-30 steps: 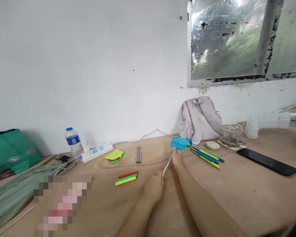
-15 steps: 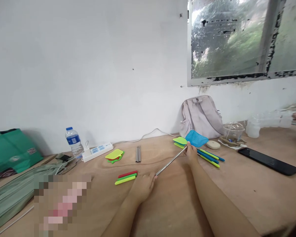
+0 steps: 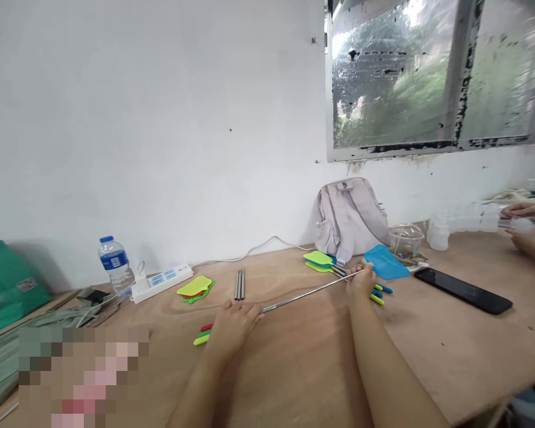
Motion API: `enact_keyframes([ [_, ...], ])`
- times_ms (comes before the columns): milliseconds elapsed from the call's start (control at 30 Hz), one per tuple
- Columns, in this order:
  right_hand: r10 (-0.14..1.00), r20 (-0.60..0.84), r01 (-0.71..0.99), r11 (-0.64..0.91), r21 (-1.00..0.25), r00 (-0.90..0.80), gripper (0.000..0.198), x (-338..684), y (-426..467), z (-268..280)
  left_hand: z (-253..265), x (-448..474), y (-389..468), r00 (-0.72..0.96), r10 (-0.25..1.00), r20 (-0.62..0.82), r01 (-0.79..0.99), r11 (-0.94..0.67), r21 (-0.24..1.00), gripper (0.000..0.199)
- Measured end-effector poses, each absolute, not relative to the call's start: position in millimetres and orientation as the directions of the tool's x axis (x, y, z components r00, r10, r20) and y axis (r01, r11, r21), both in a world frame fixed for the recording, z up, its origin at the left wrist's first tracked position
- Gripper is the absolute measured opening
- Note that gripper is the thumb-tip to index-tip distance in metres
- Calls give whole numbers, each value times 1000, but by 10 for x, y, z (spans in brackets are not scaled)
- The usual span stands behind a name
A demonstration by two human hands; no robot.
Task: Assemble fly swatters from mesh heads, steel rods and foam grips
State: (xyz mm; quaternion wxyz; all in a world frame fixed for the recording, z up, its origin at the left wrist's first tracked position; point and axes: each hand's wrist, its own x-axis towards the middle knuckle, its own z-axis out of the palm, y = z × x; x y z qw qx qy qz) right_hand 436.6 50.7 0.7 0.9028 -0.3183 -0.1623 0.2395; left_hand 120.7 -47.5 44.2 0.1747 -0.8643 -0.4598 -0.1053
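A fly swatter with a thin silver telescopic rod [image 3: 310,293] and a blue mesh head [image 3: 387,263] stretches between my hands above the table. My right hand [image 3: 361,280] is closed around the rod just below the head. Closed on the other end is my left hand [image 3: 236,324], which hides the handle. Red, green and yellow handles [image 3: 202,339] lie partly covered beside my left hand. Behind it are three metal tubes [image 3: 239,285] and a small stack of yellow, red and green swatter heads [image 3: 196,288]. Finished-looking swatters with yellow and blue heads [image 3: 318,259] lie behind my right hand.
At the back stand a water bottle [image 3: 116,261], a white power strip [image 3: 163,283] and a grey backpack [image 3: 350,220]. A black phone [image 3: 463,290] and a clear plastic cup [image 3: 405,239] are on the right. Another person's hands [image 3: 528,223] work by white bottles [image 3: 439,230].
My right hand has moved right and away from my left, lengthening the exposed rod. The blue head has swung to the right of the hand. The view has shifted slightly right.
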Motion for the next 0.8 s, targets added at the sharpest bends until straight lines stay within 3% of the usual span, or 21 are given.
enact_keyframes([
  [200, 539, 136, -347, 695, -630, 832, 30, 4396, 547, -5, 495, 854, -451, 521, 728, 446, 853, -427, -300, 29],
  [500, 559, 33, -412, 648, -640, 829, 32, 4483, 599, -99, 461, 518, -508, 321, 711, 625, 947, -224, -231, 30],
  [633, 631, 48, -475, 629, -615, 774, 26, 4451, 565, -68, 397, 432, -485, 254, 691, 677, 964, -122, -237, 31],
  [700, 699, 99, -517, 609, -602, 708, 27, 4407, 543, -31, 350, 382, -451, 188, 653, 734, 979, -68, -190, 30],
  [800, 790, 161, -577, 554, -601, 592, 26, 4316, 524, 11, 293, 339, -403, -17, 543, 840, 999, 41, -6, 32],
])
